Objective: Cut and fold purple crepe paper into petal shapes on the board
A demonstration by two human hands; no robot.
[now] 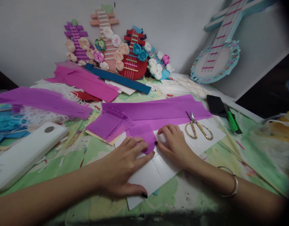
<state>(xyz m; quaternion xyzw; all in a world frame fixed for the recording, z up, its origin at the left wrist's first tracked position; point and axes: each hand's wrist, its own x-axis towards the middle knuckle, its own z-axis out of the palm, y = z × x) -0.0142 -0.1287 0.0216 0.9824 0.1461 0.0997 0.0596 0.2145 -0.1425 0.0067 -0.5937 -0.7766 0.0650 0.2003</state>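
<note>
A small purple paper piece lies on the white board. My left hand rests on the board, fingers over the paper's lower left part and thumb stretched apart toward me. At the paper's right edge, my right hand touches down with its thumb tip, its fingers bent and apart from the thumb. What lies under my left fingers is hidden. Gold-handled scissors lie partly spread to the right of my right hand. Behind both hands is a long folded purple sheet, with smaller purple pieces stacked at its left.
A white device lies at left beside white shredded strands. Magenta paper and a dark blue strip lie behind. Decorated paper lutes lean on the wall. A green cutter and black object are at right.
</note>
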